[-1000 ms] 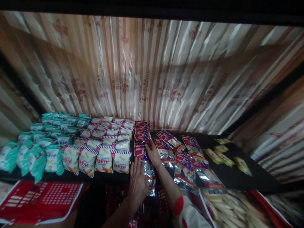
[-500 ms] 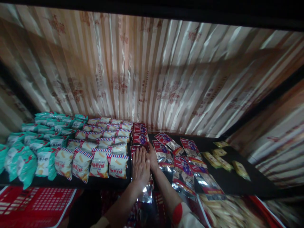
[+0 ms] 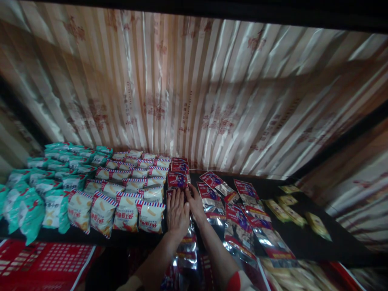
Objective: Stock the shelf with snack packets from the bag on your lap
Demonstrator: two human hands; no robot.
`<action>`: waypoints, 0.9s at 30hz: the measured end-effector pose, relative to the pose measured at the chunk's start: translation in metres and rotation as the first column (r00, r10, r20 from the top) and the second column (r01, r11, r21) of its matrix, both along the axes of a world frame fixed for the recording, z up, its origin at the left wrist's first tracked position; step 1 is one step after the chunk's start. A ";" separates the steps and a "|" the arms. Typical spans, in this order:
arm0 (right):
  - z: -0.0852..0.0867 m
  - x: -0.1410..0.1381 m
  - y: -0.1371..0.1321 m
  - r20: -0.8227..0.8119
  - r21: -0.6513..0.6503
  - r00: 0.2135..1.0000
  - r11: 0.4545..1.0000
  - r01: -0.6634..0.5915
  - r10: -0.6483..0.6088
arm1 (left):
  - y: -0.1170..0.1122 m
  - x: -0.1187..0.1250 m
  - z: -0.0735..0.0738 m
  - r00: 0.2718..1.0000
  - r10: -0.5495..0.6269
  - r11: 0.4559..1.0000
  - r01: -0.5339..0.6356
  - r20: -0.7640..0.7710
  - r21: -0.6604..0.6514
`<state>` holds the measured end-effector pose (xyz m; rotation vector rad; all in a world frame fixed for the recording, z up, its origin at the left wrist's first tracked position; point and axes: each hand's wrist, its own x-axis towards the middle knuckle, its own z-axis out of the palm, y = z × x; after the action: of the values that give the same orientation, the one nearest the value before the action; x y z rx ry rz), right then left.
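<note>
My left hand (image 3: 176, 212) lies flat, fingers stretched out, on a red and silver snack packet (image 3: 185, 242) at the front of the black shelf (image 3: 303, 242). My right hand (image 3: 195, 204) rests right beside it, fingers extended toward the stacked red packets (image 3: 178, 174) further back. Both hands press on the column of red packets; neither grips anything. The packet under my palms is mostly hidden.
White packets with red and blue stripes (image 3: 127, 190) fill the rows to the left, teal packets (image 3: 39, 190) beyond them. Loose red packets (image 3: 242, 206) lie to the right, small yellow packets (image 3: 287, 206) further right. A striped satin curtain (image 3: 194, 101) hangs behind. A red basket (image 3: 45, 258) sits below left.
My left hand moved forward onto the red packet and drew up against my right hand. The view shifted slightly.
</note>
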<state>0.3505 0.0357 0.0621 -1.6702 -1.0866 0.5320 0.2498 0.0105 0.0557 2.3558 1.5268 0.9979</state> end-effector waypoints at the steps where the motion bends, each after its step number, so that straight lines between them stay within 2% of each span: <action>1: 0.002 0.002 0.001 -0.008 -0.014 1.000 1.000 0.018 -0.019 | 0.000 -0.001 0.000 1.000 -0.002 1.000 0.002 -0.016 -0.002; 6: 0.001 0.019 0.025 -0.024 -0.075 0.995 0.992 0.097 -0.099 | -0.001 0.001 -0.001 0.998 -0.002 1.000 0.001 -0.063 -0.020; 10: -0.005 0.035 0.056 -0.065 -0.080 0.997 0.996 0.037 -0.042 | -0.001 0.002 -0.003 0.999 0.005 1.000 -0.004 -0.039 0.018; 14: -0.006 0.038 0.078 -0.062 -0.106 0.996 0.992 -0.064 0.058 | 0.000 0.001 -0.004 0.999 -0.006 1.000 0.007 -0.041 0.011; 18: -0.004 0.030 0.085 -0.018 -0.098 0.995 0.991 -0.094 0.093 | -0.001 0.001 -0.003 0.999 -0.003 1.000 0.002 -0.045 -0.021; 23: 0.002 0.021 0.083 0.101 -0.113 0.990 0.990 -0.085 0.096 | -0.003 0.000 -0.002 1.000 0.025 1.000 -0.025 -0.003 -0.006; 27: 0.001 0.017 0.082 0.137 -0.110 0.985 0.990 -0.085 0.100 | -0.002 0.000 0.000 1.000 0.020 1.000 -0.020 0.001 -0.011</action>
<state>0.3675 0.1172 0.0634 -1.7768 -1.2643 0.5433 0.2495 0.0087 0.0556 2.3367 1.5549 0.9924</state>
